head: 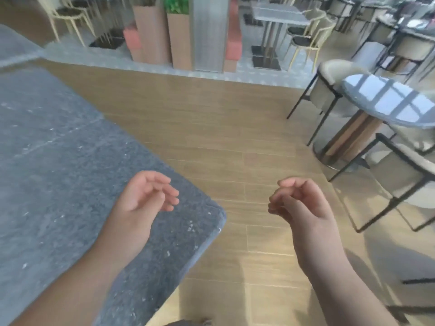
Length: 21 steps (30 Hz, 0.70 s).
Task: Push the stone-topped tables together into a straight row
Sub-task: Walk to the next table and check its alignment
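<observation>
A dark grey stone-topped table (58, 184) fills the left of the head view, its rounded corner near the lower middle. A faint seam runs across the top, and a second stone top (35, 97) continues beyond it. My left hand (143, 196) hovers above the near table close to its right edge, fingers loosely curled and holding nothing. Over the wooden floor to the right of the table, my right hand (299, 198) hangs with loosely curled fingers and holds nothing. Neither hand touches the table.
A round glossy table (388, 100) with padded black-framed chairs (404, 175) stands at the right. Tall brown planters (164, 31) and a grey pillar (209, 31) stand at the back. More tables and pale chairs lie beyond. Wooden floor (211, 125) stretches between.
</observation>
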Motion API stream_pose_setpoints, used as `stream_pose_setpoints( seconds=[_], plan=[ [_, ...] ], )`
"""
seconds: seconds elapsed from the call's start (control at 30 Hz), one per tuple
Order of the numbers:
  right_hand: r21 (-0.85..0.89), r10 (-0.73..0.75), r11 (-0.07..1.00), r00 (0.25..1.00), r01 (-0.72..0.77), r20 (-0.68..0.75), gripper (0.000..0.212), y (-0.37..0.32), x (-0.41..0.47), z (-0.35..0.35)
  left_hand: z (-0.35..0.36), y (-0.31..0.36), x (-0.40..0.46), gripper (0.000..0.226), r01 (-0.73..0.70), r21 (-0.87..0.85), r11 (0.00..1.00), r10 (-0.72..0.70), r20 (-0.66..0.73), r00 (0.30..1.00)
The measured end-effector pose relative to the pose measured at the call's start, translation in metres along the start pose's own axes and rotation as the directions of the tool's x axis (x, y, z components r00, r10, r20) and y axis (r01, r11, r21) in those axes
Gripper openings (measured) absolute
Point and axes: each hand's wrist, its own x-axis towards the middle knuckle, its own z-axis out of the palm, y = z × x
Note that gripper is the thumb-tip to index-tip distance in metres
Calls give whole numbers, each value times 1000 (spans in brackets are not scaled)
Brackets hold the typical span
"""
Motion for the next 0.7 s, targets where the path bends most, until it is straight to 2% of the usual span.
stream_pose_setpoints(
  seconds=[0.07, 0.17, 0.27, 0.37, 0.53, 0.6, 0.7],
  plan=[
    [16, 23, 1000, 994, -25, 102, 32, 13, 42, 5, -4, 0, 10, 32, -12, 29, 1000, 16, -145, 989],
    [38, 23, 999, 960, -35, 279, 28, 27, 102, 15, 5, -1, 18, 44, -23, 22, 1000, 29, -362, 932],
    [76, -13, 997, 893, -23, 449, 23, 27, 152, 20, 36, 3, 21, 41, -54, -12, 998, 39, -532, 846],
    [109, -37, 994, 808, -34, 588, 26, 17, 199, 9, 90, 19, 28, 38, -65, 7, 998, 54, -652, 757],
    [94, -29, 994, 654, -64, 756, 26, 0, 258, -20, 176, 50, 48, 38, -46, 24, 999, 48, -772, 633],
    [92, -35, 994, 623, -59, 781, 27, -3, 271, -30, 198, 61, 53, 36, -68, 27, 997, 63, -788, 613],
    [101, -57, 994, 612, -37, 789, 29, -7, 289, -45, 222, 75, 62, 21, -125, 28, 992, 99, -786, 610]
  ],
)
